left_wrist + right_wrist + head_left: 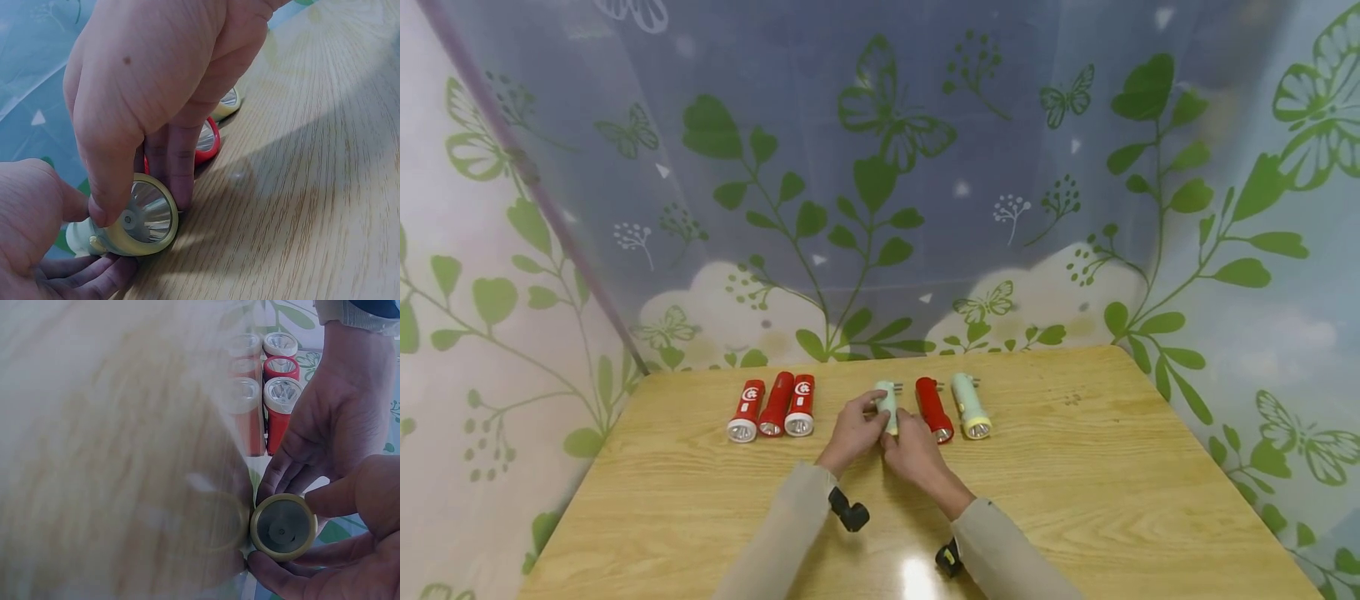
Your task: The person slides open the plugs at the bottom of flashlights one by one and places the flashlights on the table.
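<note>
Pale-green flashlight (888, 402) lies on the table (1097, 467) near its far edge, about midway between the far corners; lens toward the near edge, prongs toward the right edge. Left hand (856, 423): thumb and fingers grasp its body. Right hand (914, 446): fingers grip the lens end. Three red flashlights (777, 406) sit toward the far-left corner; red flashlight (929, 400) and yellow-rimmed flashlight (967, 400) stand off rightward.

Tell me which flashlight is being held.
The pale green flashlight between left grip and right grip; the other pale green flashlight lies untouched at far right.
</note>
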The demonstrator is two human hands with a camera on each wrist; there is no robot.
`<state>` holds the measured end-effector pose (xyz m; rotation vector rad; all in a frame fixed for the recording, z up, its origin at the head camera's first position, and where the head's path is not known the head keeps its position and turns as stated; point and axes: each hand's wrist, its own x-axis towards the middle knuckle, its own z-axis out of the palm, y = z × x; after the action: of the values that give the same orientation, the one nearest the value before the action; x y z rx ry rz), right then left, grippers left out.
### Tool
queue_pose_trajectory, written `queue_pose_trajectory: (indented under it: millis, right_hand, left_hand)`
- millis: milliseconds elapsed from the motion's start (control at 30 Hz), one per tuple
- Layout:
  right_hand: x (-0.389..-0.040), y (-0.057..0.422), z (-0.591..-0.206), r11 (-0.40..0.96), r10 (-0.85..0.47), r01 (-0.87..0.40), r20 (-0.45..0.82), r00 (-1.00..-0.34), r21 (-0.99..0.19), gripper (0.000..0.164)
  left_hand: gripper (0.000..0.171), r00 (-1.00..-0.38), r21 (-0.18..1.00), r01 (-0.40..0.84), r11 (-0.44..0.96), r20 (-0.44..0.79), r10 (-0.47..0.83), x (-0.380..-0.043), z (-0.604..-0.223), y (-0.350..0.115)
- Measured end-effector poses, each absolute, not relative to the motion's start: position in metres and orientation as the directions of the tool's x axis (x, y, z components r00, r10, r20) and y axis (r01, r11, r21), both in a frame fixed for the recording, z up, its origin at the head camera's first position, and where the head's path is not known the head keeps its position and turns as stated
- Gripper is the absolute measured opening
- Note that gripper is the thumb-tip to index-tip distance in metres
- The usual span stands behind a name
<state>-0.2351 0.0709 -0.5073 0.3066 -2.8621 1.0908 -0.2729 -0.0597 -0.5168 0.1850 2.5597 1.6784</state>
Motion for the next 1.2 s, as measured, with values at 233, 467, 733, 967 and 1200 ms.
queue_pose_trajectory:
  millis: [233, 467, 733, 967, 1200]
  right_hand:
    - [-0.234, 0.071, -0.505, 0.724, -0.175, -0.21, 0.119, -0.977, -0.657, 0.031]
    - [-0.233, 0.072, -0.502, 0.724, -0.17, -0.193, 0.1, -0.98, -0.662, 0.035]
    - [-0.23, 0.073, -0.494, 0.705, -0.191, -0.196, 0.084, -0.978, -0.682, 0.033]
    - [-0.23, 0.076, -0.486, 0.686, -0.222, -0.225, 0.094, -0.97, -0.692, 0.037]
    - [-0.235, 0.08, -0.474, 0.678, -0.171, -0.201, 0.114, -0.979, -0.707, 0.056]
  left_hand:
    - [0.04, -0.99, 0.911, 0.062, 0.408, 0.006, 0.138, -0.274, -0.519, -0.059]
    - [0.042, -0.992, 0.909, 0.027, 0.416, -0.025, 0.121, -0.275, -0.522, -0.057]
    - [0.044, -0.994, 0.917, 0.037, 0.398, -0.008, 0.111, -0.274, -0.522, -0.057]
    - [0.046, -0.995, 0.913, 0.059, 0.403, 0.018, 0.103, -0.273, -0.519, -0.059]
    - [0.047, -0.995, 0.907, 0.074, 0.415, 0.039, 0.091, -0.276, -0.504, -0.067]
